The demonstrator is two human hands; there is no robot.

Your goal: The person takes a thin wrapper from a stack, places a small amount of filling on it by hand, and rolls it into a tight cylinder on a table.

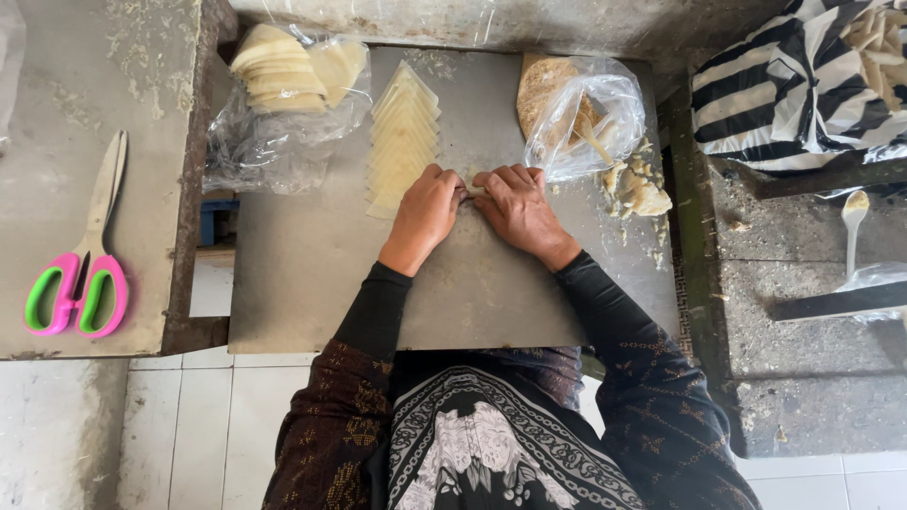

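Left hand (425, 212) and right hand (518, 206) pinch a small wrapper (470, 189) between them on the counter (312, 274), grip narrow, stacked wrappers (402, 142) within reach.

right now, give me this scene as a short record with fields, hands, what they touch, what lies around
surface: grey metal board in front of the person
left hand: fingertips pressed on a small pale piece of dough
right hand: meets the left over the same piece
beside left hand: fanned row of pale triangular wrappers
upper left: clear bag of stacked wrappers
upper right: clear bag with a spoon inside, lumps of filling beside it
far left: pink and green scissors on a concrete ledge
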